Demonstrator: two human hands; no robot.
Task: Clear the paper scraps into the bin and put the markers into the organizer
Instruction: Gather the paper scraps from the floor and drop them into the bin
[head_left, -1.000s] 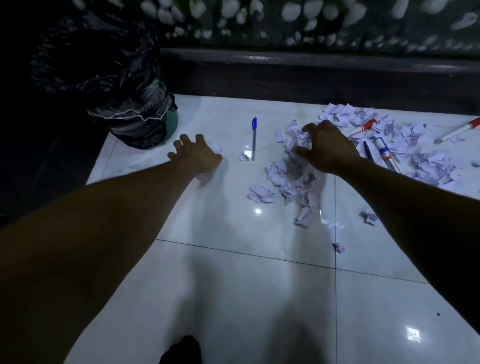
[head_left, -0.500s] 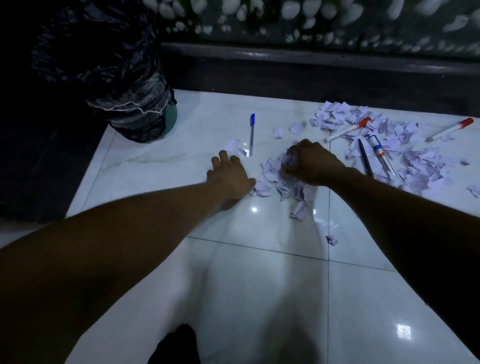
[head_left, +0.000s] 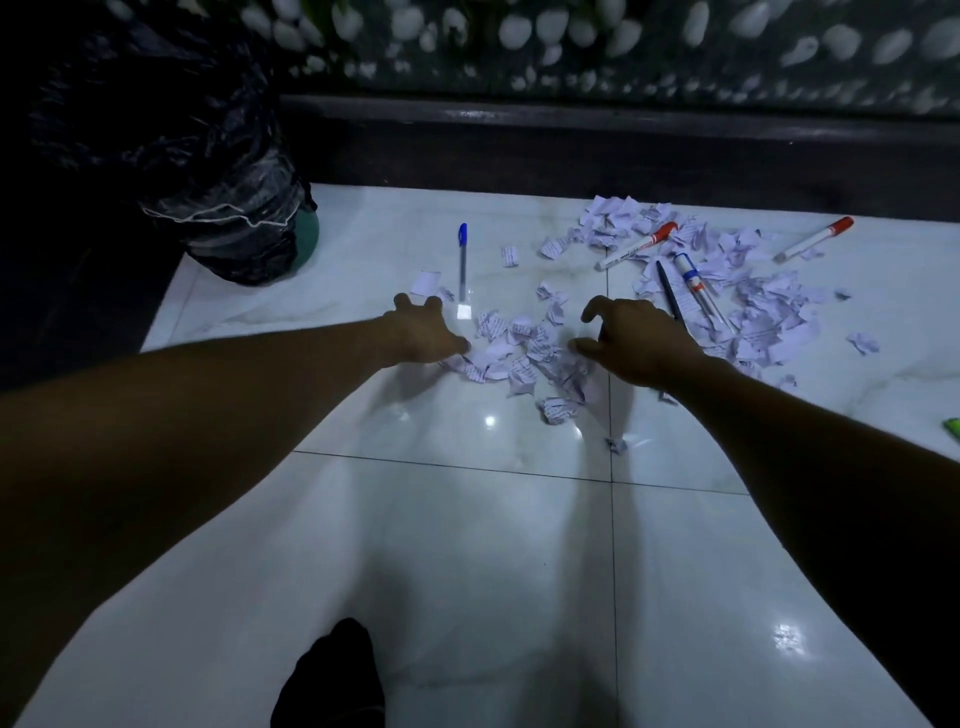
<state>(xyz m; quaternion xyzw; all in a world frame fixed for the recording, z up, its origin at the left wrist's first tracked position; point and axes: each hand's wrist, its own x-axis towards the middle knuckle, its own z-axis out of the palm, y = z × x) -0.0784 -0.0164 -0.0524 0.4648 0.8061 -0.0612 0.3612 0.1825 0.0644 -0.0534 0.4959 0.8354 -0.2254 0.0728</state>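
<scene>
A small heap of white paper scraps (head_left: 519, 351) lies on the white tiled floor between my hands. My left hand (head_left: 428, 335) rests palm down at the heap's left edge, fingers spread. My right hand (head_left: 631, 338) hovers at its right edge with fingers curled and apart, holding nothing. More scraps (head_left: 748, 312) are strewn to the right. Among them lie a red-capped marker (head_left: 636, 246), a black pen (head_left: 670, 296) and a blue-banded marker (head_left: 696, 286). Another red-capped marker (head_left: 813, 239) lies further right. A blue-capped pen (head_left: 462, 260) lies to the left. The bin (head_left: 223, 171), lined with a black bag, stands at far left.
A dark raised ledge (head_left: 571, 140) runs along the back, under a wall set with white pebbles. A green object (head_left: 953, 428) shows at the right edge. A dark foot (head_left: 332, 675) is at the bottom centre. The floor drops to dark at the left.
My right hand has opened and drawn back to the right, leaving the scraps it covered on the floor. My left hand has slid against the heap's left side.
</scene>
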